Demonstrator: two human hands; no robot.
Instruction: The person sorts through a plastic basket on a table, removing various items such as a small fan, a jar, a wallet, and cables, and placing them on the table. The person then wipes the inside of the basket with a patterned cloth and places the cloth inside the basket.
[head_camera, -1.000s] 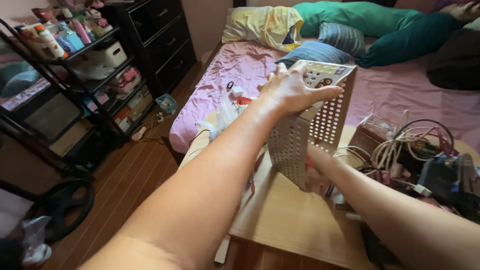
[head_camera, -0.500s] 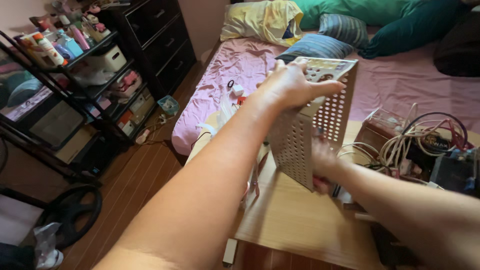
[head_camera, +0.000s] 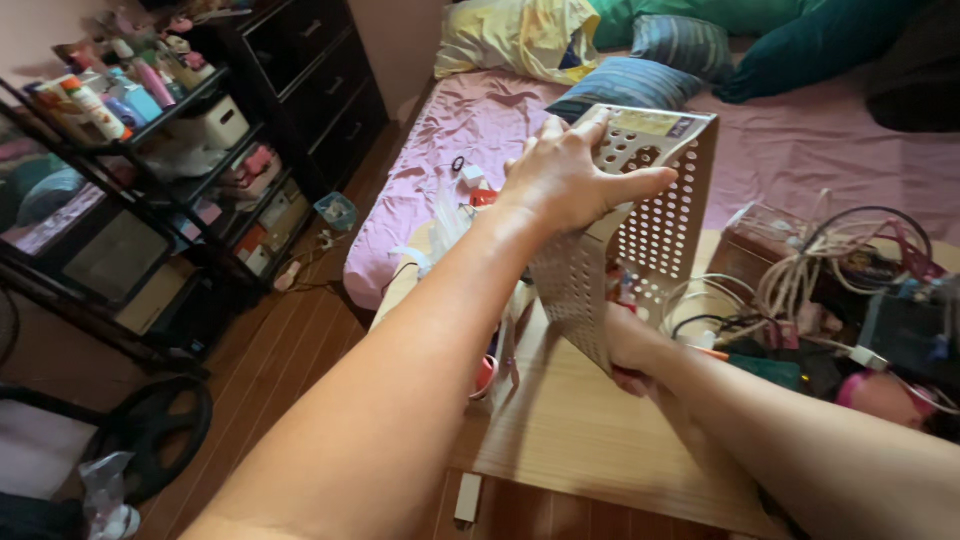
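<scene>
1. Both my hands hold the perforated cover (head_camera: 640, 225), tilted above the table (head_camera: 580, 430)
2. Left hand (head_camera: 570, 180) clamps its top edge
3. Right hand (head_camera: 630, 345) grips its bottom corner, beside the wires (head_camera: 820, 270)

Perforated metal cover (head_camera: 655, 215) now lifted higher, its lower edge off the table (head_camera: 580, 430).

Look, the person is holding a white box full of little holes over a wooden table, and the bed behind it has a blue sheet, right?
Nearly. The sheet is pink, not blue, as the head view shows. The rest holds: the left hand grips the top of the white box full of holes, the right hand its lower edge, over the wooden table.
</scene>
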